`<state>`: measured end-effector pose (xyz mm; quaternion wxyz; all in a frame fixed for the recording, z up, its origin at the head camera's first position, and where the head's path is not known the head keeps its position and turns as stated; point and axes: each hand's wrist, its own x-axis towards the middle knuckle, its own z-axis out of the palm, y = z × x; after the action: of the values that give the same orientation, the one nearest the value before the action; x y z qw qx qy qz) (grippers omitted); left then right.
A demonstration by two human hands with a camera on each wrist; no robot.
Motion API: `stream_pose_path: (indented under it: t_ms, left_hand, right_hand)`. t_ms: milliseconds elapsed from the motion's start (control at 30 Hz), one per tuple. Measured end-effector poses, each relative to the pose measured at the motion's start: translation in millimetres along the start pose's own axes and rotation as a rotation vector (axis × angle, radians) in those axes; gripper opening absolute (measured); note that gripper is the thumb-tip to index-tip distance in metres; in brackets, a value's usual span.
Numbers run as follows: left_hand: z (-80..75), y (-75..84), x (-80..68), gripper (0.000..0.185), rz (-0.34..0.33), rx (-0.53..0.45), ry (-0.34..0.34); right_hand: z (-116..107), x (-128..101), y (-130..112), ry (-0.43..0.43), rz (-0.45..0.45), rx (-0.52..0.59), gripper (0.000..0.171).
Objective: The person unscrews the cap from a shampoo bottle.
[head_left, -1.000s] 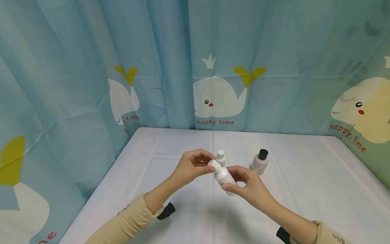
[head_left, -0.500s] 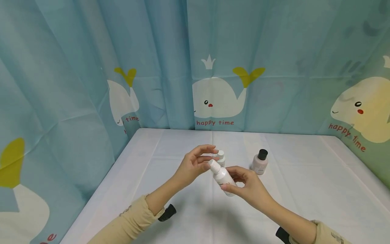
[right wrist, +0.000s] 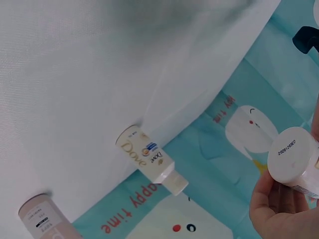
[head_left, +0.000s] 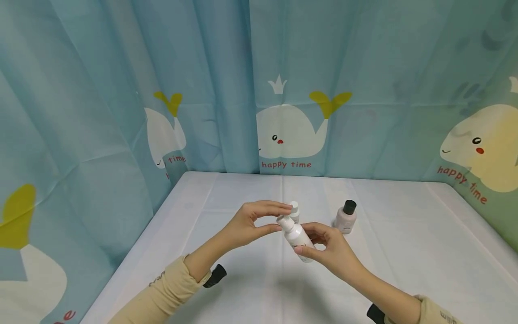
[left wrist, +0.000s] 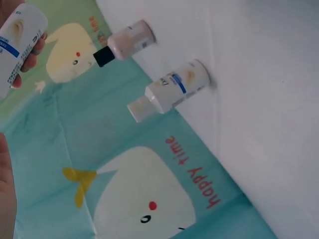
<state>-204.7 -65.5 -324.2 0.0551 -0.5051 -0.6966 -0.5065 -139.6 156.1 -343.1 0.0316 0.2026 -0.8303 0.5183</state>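
My right hand [head_left: 320, 246] holds a small white bottle [head_left: 298, 237] by its body, tilted up and to the left above the table. My left hand [head_left: 285, 218] pinches that bottle's white cap [head_left: 285, 222] between thumb and fingers. In the right wrist view the held bottle's round base [right wrist: 291, 161] sits in my right hand's fingers [right wrist: 279, 211]. The left wrist view shows the held bottle [left wrist: 20, 35] at the top left corner.
A second white bottle [head_left: 295, 210] stands on the white table [head_left: 404, 252] just behind my hands. A pink bottle with a black cap [head_left: 346, 218] stands to its right. A teal whale-print curtain [head_left: 291, 90] closes off the back and sides.
My left hand gripped the cap a second ago, let go and spread its fingers half a second ago, and now closes on the cap again. The bottle stays in my right hand.
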Motion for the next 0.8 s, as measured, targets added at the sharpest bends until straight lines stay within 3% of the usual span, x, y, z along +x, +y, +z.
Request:
stream_pose_path:
  t_ms: [100,233,567,800]
  left_hand:
    - [-0.4,0.2,1.9,0.031,0.021,0.034,-0.009]
    - [-0.3,1.1,2.6,0.029,-0.008,0.005,0.017]
    - [1.1,4.2,-1.1,0.028,-0.114,-0.072,0.117]
    - [4.7,8.1,-4.4,0.027,-0.227,-0.137,0.178]
  right_hand:
    - [0.1,0.2,0.4,0.001,-0.003,-0.001,0.038]
    - [-0.2,0.0,-0.2,0.004,0.009,-0.004,0.038]
    - [-1.1,0.5,-3.3,0.01,0.023,0.002,0.039]
    - [-0.1,3.2,-3.5,0.024,0.017,0.017,0.039]
